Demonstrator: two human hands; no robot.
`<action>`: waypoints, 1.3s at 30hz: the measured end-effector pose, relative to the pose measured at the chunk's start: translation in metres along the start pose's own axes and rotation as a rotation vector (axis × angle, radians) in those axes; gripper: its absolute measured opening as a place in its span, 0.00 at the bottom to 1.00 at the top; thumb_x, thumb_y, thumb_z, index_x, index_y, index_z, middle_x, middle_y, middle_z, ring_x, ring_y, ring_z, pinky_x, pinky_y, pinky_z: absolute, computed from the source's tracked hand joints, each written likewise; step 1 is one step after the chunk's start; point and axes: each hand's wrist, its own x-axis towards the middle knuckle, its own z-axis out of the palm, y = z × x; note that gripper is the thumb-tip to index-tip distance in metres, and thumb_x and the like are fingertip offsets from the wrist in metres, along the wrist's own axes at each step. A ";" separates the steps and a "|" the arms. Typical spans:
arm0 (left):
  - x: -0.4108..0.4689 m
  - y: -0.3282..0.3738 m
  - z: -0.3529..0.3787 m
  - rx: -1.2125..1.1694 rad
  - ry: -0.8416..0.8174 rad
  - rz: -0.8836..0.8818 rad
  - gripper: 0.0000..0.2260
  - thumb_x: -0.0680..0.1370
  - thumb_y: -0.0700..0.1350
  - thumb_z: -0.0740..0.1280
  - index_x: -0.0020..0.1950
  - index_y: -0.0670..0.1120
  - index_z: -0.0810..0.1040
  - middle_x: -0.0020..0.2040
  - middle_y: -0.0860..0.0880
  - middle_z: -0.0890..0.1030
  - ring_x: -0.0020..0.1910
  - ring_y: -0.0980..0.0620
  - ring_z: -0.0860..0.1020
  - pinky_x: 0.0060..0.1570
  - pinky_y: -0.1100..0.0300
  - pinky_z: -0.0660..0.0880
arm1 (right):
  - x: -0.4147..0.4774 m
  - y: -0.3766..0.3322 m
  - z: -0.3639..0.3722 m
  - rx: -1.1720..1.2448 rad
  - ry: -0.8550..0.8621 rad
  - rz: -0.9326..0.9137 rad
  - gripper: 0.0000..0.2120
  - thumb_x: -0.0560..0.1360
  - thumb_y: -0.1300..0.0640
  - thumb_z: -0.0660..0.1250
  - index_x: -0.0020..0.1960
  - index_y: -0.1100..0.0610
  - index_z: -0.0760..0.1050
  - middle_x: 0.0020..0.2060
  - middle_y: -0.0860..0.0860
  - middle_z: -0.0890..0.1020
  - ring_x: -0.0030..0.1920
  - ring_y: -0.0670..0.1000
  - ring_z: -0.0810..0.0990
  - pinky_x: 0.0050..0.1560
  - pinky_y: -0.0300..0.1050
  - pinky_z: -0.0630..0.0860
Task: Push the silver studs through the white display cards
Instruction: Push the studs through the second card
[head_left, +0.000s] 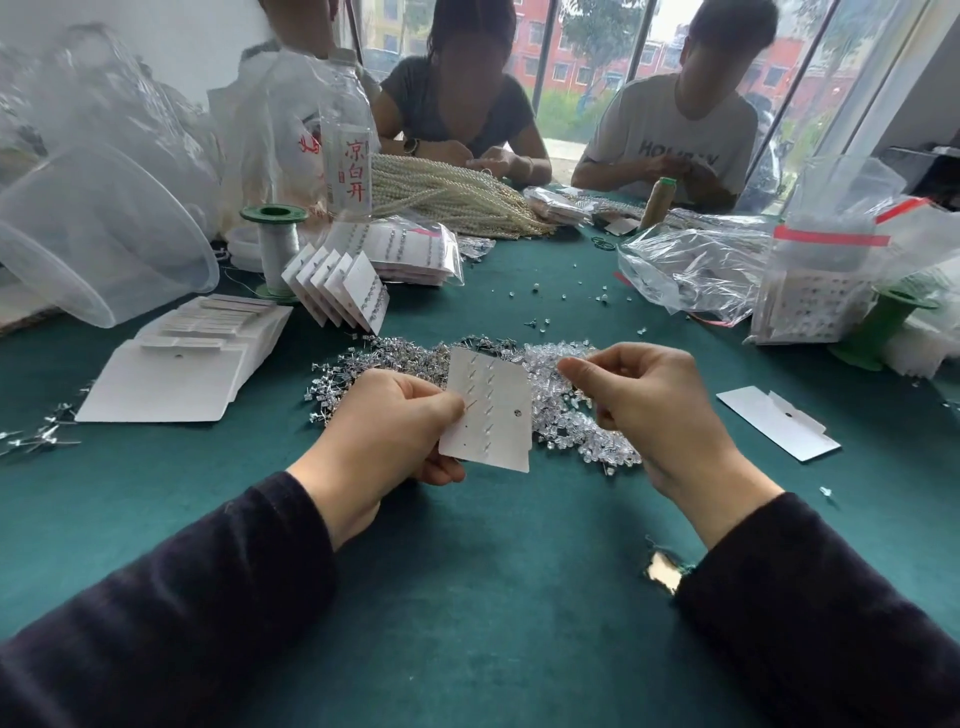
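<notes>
Left hand (387, 431) of mine pinches the white display card (498, 415) by its left edge, above the pile of silver studs (384, 358) on the green table (493, 582). My right hand (649, 410) curls just beside the card; whether it pinches a stud I cannot tell.

Clear water bottle (347, 130), far left of tabletop: label carries three red characters, set vertically, 凉白开. Smaller print beside them is too small to read.

Grey T-shirt (670, 130) on the person opposite: dark capitals, "HOL…Y" legible, the middle blurred.

Plastic bag (270, 130) behind the bottle: red marks, unreadable.
</notes>
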 end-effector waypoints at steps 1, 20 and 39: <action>0.000 0.000 0.000 -0.001 0.004 -0.001 0.11 0.75 0.38 0.64 0.32 0.40 0.77 0.25 0.46 0.79 0.19 0.51 0.76 0.18 0.67 0.69 | -0.002 -0.001 0.000 0.097 -0.015 0.065 0.09 0.66 0.58 0.75 0.31 0.58 0.76 0.23 0.49 0.73 0.23 0.46 0.67 0.25 0.38 0.67; 0.004 -0.006 0.001 0.068 -0.061 0.047 0.09 0.77 0.40 0.65 0.38 0.38 0.79 0.31 0.44 0.79 0.20 0.54 0.76 0.20 0.67 0.71 | -0.031 -0.026 0.020 0.237 -0.207 0.070 0.08 0.70 0.69 0.68 0.36 0.58 0.78 0.30 0.50 0.79 0.30 0.46 0.75 0.34 0.36 0.76; 0.003 -0.008 0.004 0.171 -0.059 0.125 0.12 0.76 0.39 0.65 0.40 0.29 0.76 0.35 0.41 0.75 0.22 0.53 0.77 0.22 0.64 0.71 | -0.038 -0.018 0.039 -0.441 -0.091 -0.421 0.03 0.69 0.62 0.71 0.37 0.57 0.81 0.35 0.47 0.75 0.31 0.42 0.71 0.36 0.28 0.65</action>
